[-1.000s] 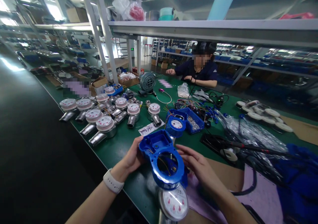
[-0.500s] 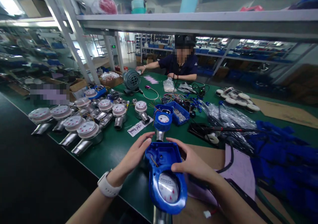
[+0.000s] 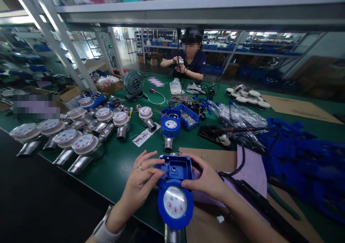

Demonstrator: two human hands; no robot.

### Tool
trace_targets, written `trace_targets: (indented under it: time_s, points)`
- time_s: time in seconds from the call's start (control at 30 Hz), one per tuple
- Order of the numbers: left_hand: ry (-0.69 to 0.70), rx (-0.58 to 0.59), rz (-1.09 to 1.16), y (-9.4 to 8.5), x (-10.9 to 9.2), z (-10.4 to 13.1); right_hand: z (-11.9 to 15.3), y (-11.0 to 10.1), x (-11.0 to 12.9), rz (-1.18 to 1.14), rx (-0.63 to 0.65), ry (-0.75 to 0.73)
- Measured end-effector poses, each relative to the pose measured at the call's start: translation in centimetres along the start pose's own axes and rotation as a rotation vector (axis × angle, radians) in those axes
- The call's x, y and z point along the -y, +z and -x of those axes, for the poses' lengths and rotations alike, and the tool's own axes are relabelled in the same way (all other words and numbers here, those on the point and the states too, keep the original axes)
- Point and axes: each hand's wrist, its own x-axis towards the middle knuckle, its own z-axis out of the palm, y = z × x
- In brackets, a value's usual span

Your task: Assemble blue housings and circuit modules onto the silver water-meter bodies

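Note:
A blue-cased water meter (image 3: 175,202) stands at the bottom centre, its round dial facing up and a metal pipe end below. Behind the dial, the case has an uncovered square compartment (image 3: 180,168). My right hand (image 3: 208,176) grips the right side of this case, thumb beside the dial. At the compartment's left edge, my left hand (image 3: 142,178) pinches thin wires (image 3: 152,172) between thumb and finger. Just beyond stands a second blue meter (image 3: 170,126), touched by neither hand.
Several bare meters (image 3: 83,144) fill the left of the green table (image 3: 113,174). A blue screw bin (image 3: 188,118), plastic bags (image 3: 237,119) and a black tool (image 3: 215,135) lie beyond. A person (image 3: 190,58) sits opposite. Blue parts (image 3: 299,156) are piled right.
My left hand has gone from the case's side to pinching the wires. The blue meter now sits more upright. The person opposite has brought both hands together around a small white object. The view has shifted.

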Motion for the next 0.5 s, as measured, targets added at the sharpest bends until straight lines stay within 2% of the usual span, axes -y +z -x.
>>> trace_targets:
  time_s: [0.1, 0.27, 0.37, 0.43, 0.5]
  points:
    - [-0.03, -0.077, 0.06, 0.7, -0.2, 0.0, 0.3, -0.2, -0.2, -0.012, -0.006, 0.044]
    - [-0.158, -0.173, 0.251, 1.2, 0.5, 0.0, 0.3, -0.5, -0.3, 0.006, 0.018, 0.044]
    - [-0.342, -0.232, 0.521, 1.4, 1.3, 0.2, 0.1, -0.6, -0.4, 0.01, 0.067, 0.053]
    - [-0.49, -0.22, 0.695, 1.8, 1.7, 0.6, 0.1, -0.7, -0.5, -0.001, 0.096, 0.071]
    - [-0.583, -0.102, 0.818, 2.4, 1.9, 1.1, 0.2, -0.7, -0.7, 0.005, 0.105, 0.096]
